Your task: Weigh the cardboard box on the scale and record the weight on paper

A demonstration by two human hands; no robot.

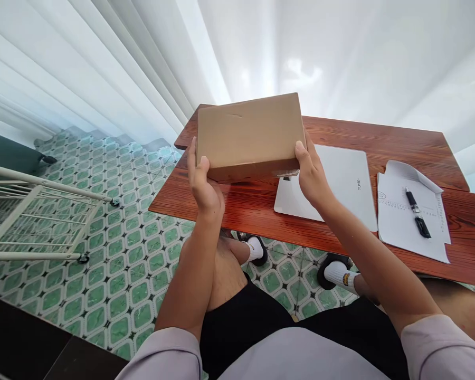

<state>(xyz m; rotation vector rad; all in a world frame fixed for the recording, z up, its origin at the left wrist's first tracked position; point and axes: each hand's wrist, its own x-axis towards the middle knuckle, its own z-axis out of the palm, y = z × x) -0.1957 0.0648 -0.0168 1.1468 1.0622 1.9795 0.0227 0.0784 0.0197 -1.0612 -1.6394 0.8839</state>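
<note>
My left hand point(204, 182) and right hand point(311, 174) clamp the box point(250, 134) by its ends, fingers curled round; I'd keep it level.

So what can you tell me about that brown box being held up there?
The brown box is a flat, rectangular cardboard carton, plain tan, closed, with a faint crease near its top left. It is held level above the near edge of the wooden table, tipped slightly toward the camera. The left hand takes its left end and the right hand its right end, thumbs on top. Behind it lies a closed grey laptop.
</note>
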